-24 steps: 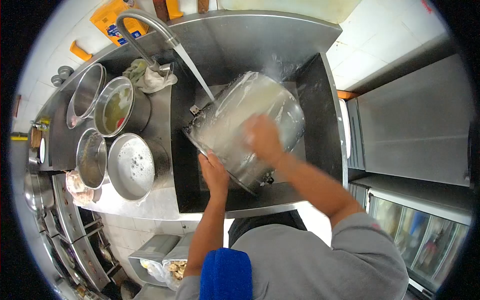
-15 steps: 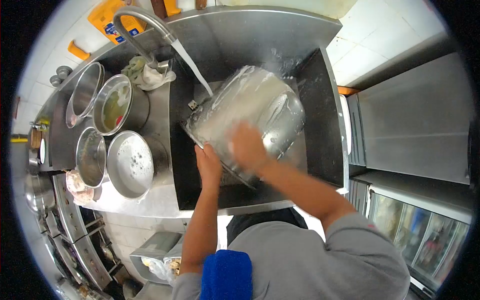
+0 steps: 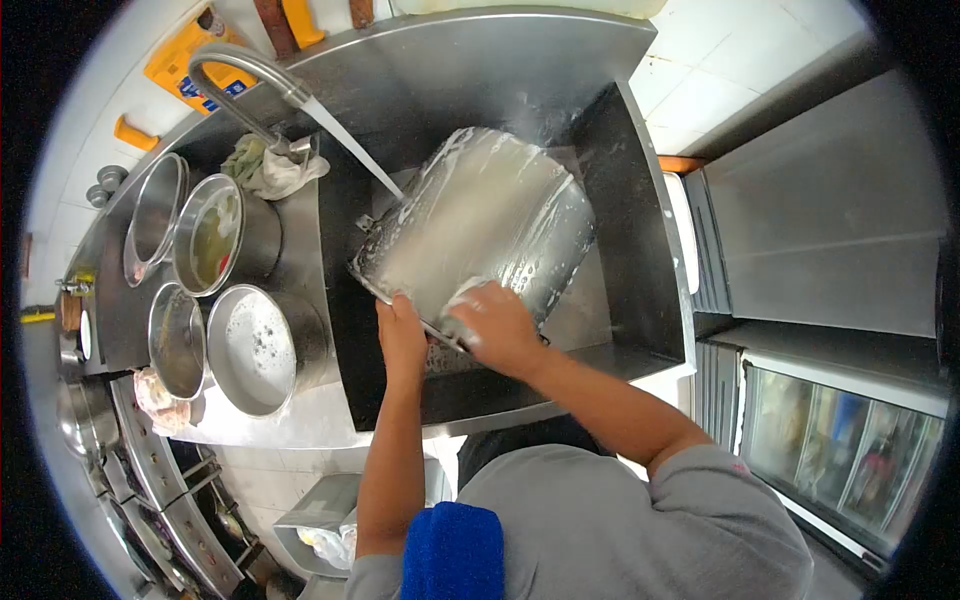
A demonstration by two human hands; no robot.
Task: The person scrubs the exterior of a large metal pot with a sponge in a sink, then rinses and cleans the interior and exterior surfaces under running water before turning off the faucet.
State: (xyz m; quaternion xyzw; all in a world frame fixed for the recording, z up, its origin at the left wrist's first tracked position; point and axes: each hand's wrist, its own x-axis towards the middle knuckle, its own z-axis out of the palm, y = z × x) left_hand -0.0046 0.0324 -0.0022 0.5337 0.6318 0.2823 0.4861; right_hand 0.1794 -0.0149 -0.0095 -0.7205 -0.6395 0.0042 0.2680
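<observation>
A large metal pot [image 3: 490,215] lies on its side in the deep sink [image 3: 655,250], its wall streaked with white suds. My left hand [image 3: 402,340] is closed on the pot's near rim, thumb on the outer side. Against the pot's wall, close to that rim, my right hand [image 3: 500,328] presses a whitish, foamy scrubbing pad [image 3: 463,302]; the fingers partly hide it. Water streams from the curved faucet [image 3: 245,60] and falls beside the pot's left edge.
Left of the sink, a pot of suds [image 3: 250,350], a pot of yellowish liquid [image 3: 215,240] and other metal containers stand on the steel counter [image 3: 300,395]. A wet cloth [image 3: 285,175] lies by the faucet base. A grey bin [image 3: 315,505] stands below; a glass-front cooler [image 3: 840,440] is at right.
My right hand has moved down the pot's wall toward the near rim, and its blur is gone. My left hand keeps its hold on the rim. The whole view has shifted slightly.
</observation>
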